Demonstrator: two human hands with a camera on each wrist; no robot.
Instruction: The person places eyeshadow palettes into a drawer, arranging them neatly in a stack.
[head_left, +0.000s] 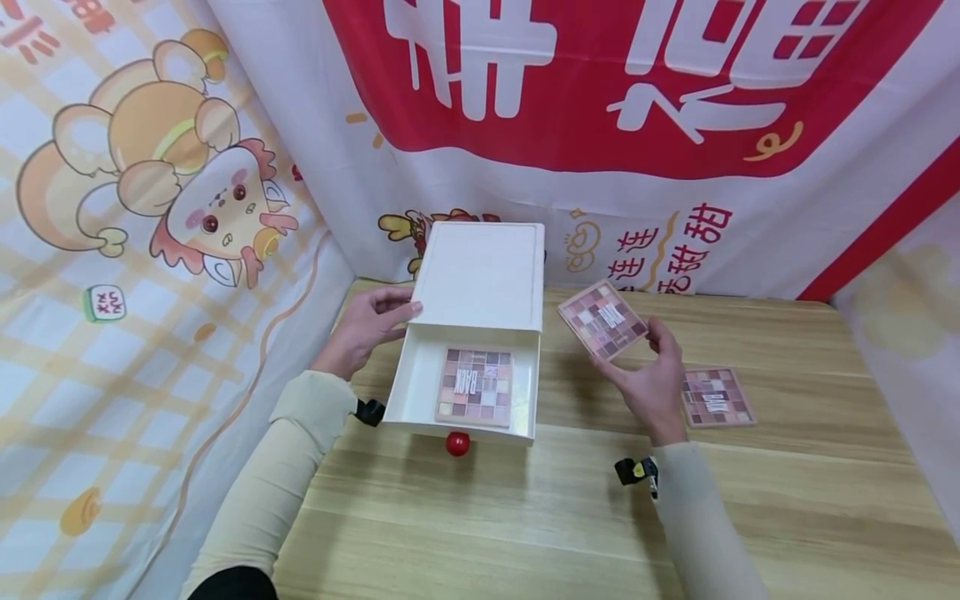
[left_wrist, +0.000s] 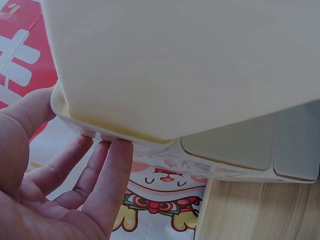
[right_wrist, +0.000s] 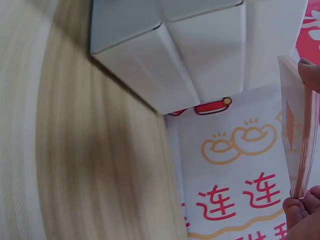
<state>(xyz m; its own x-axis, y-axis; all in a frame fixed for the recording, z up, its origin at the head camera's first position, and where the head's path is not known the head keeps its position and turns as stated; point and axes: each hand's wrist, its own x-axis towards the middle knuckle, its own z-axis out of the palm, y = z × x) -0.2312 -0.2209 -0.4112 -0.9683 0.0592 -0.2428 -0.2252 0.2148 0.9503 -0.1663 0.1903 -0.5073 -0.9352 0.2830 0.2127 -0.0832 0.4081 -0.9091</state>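
A white drawer cabinet [head_left: 483, 271] stands against the back cloth with its top drawer [head_left: 412, 383] pulled out. Inside that drawer lies an eyeshadow palette [head_left: 474, 387] with a pink checkered lid. My left hand [head_left: 367, 327] grips the cabinet's upper left front corner, thumb at the top and fingertips along the side in the left wrist view. To the right of the cabinet, my right hand [head_left: 647, 383] pinches a second palette [head_left: 603, 321] by its edges, tilted above the table. A third palette [head_left: 718, 397] lies on the table, beyond my right wrist.
A round red knob [head_left: 457, 443] sticks out from the drawer front. In the left wrist view, lower drawers [left_wrist: 230, 145] of the cabinet are closed. Printed cloth [head_left: 480, 183] hangs behind and at both sides of the wooden table [head_left: 465, 525].
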